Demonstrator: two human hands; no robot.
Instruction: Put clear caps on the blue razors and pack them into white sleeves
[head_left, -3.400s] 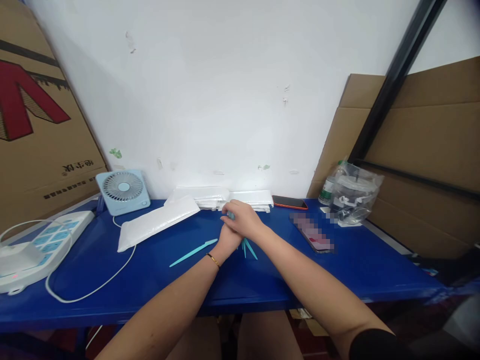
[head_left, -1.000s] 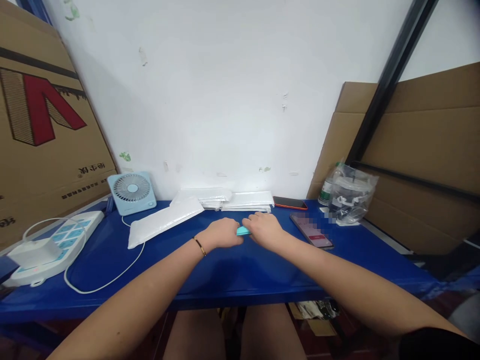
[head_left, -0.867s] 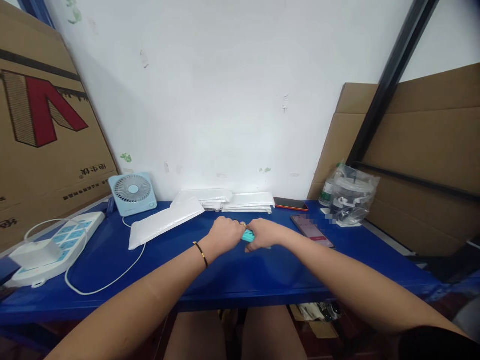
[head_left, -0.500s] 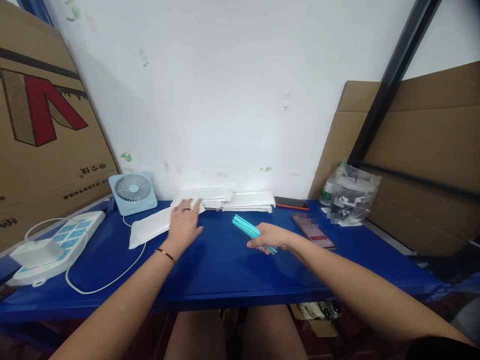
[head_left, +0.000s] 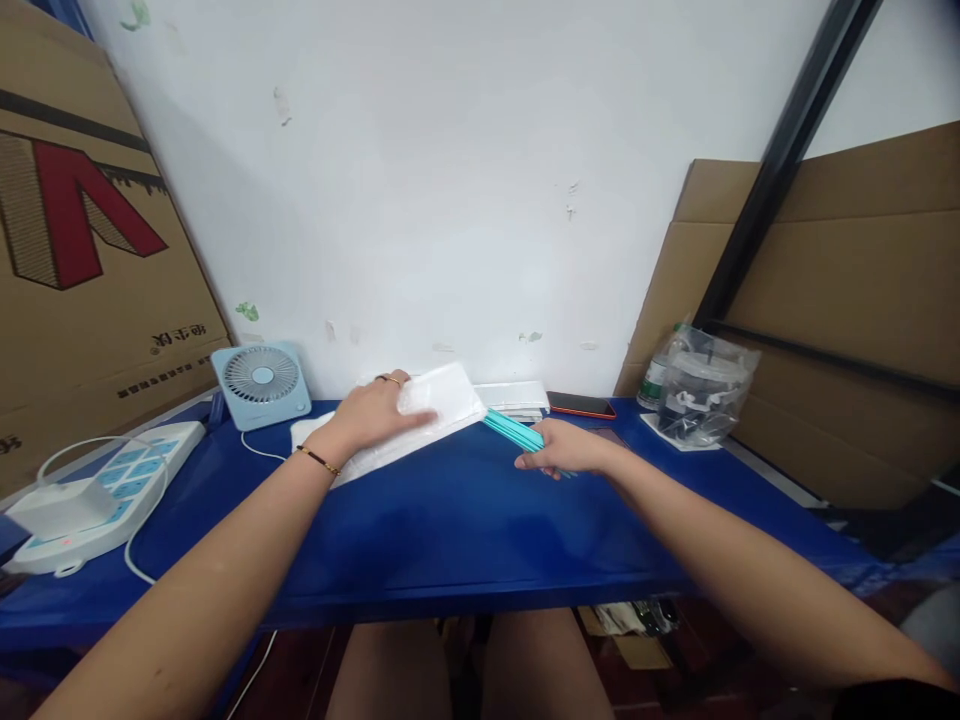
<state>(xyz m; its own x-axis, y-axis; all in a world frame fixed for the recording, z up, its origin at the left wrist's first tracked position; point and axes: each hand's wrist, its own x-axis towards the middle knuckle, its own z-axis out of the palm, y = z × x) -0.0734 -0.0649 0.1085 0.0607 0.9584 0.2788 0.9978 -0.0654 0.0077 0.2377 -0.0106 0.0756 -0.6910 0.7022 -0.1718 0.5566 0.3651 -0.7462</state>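
My left hand [head_left: 373, 412] grips a white padded envelope [head_left: 442, 402] and holds its right end raised off the blue table [head_left: 465, 520]. My right hand [head_left: 564, 449] is closed around a bundle of teal plastic sticks [head_left: 514, 430]. The far tips of the sticks point at the envelope's open end and touch or enter it; I cannot tell which. A thin bracelet sits on my left wrist.
More white envelopes [head_left: 517, 395] are stacked against the wall. A small blue fan [head_left: 260, 382] and a white power strip [head_left: 82, 500] with cable lie at the left. A red-edged phone [head_left: 580, 405] and a bagged bottle [head_left: 701, 390] sit at the right. Cardboard boxes flank both sides.
My left hand let go of the sticks, reached left to the white envelope and lifted it. My right hand kept the sticks and swung their tips toward the envelope's mouth.
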